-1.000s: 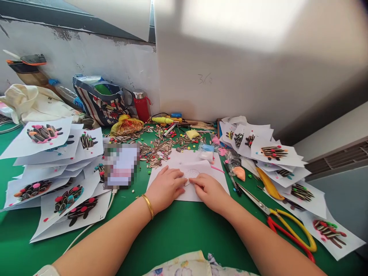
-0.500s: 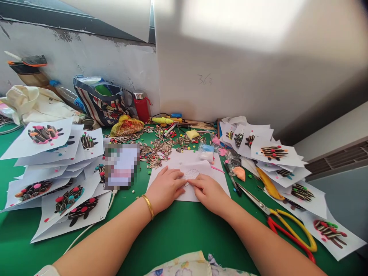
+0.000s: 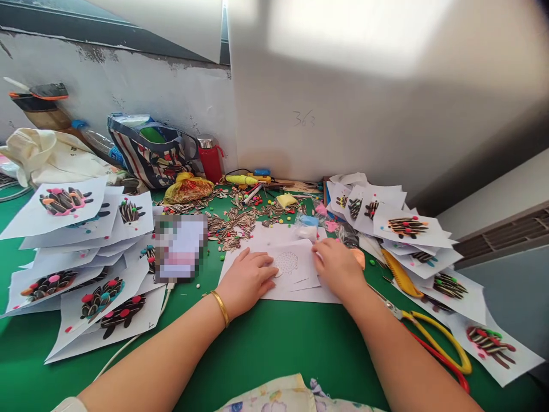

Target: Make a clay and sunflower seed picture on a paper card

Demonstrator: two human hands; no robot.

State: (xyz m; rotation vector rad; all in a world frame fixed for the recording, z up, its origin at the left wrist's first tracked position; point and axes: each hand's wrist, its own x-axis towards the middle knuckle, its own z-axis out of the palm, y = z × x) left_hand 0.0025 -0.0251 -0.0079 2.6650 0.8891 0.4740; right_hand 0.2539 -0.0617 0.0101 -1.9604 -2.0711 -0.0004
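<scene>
A pale wall (image 3: 171,94) stands along the green desk's (image 3: 266,343) far edge. The left hand (image 3: 249,280) spreads its fingers on paper (image 3: 305,264); I can't tell if the right hand (image 3: 337,269) pinches it.

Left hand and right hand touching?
Apart. The head view shows it: part of the drawing sheet is visible in the gap between the left hand and the right hand.

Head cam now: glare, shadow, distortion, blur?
Head view: bright glare on the white panel, dark shadow toward its right; head view: pixelated rectangle at left; head view: drawing faint; head view: bottom right sheet looks stretched, likely lens.
</scene>
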